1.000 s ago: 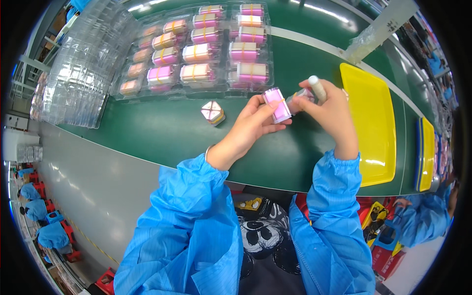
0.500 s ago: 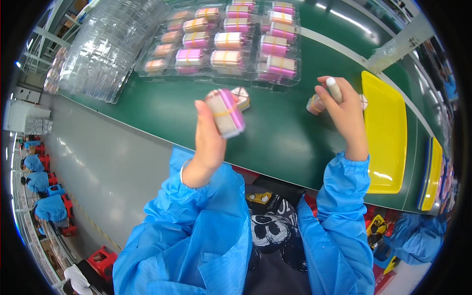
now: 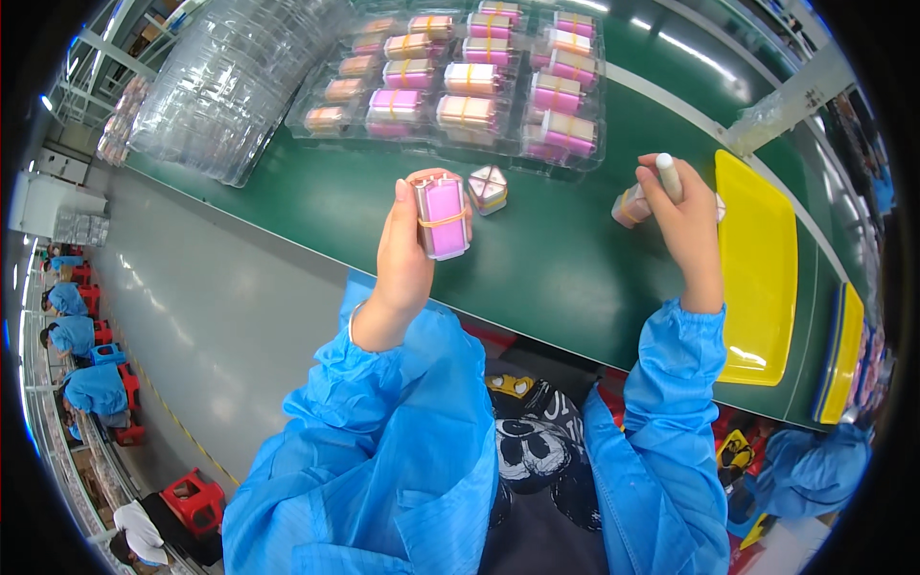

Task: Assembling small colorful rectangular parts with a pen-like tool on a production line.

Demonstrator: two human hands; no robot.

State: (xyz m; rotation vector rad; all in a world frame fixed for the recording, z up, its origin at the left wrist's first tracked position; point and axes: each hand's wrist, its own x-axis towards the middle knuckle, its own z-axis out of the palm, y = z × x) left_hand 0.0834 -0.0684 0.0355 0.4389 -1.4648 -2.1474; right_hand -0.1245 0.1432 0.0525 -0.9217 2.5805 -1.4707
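My left hand is closed round a banded bundle of flat pink and silvery pieces, held upright above the table. An orange rubber band circles its middle. Just beyond it, another banded bundle stands on the green table with its whitish end up. Farther right, my right hand holds a white marker pen pointing upward. The same hand rests over a third banded bundle on the table; the fingers hide its middle, and whether they grip it I cannot tell.
A clear plastic tray with several banded bundles lies at the back. Stacked clear trays stand left of it. To the right lie a yellow tray and more trays on edge. Past the table's left edge is grey floor.
The bundle in my left hand has turned from tilted to upright, its pink side now facing me. My right hand keeps the pen over the other bundle. The whole view has shifted slightly.
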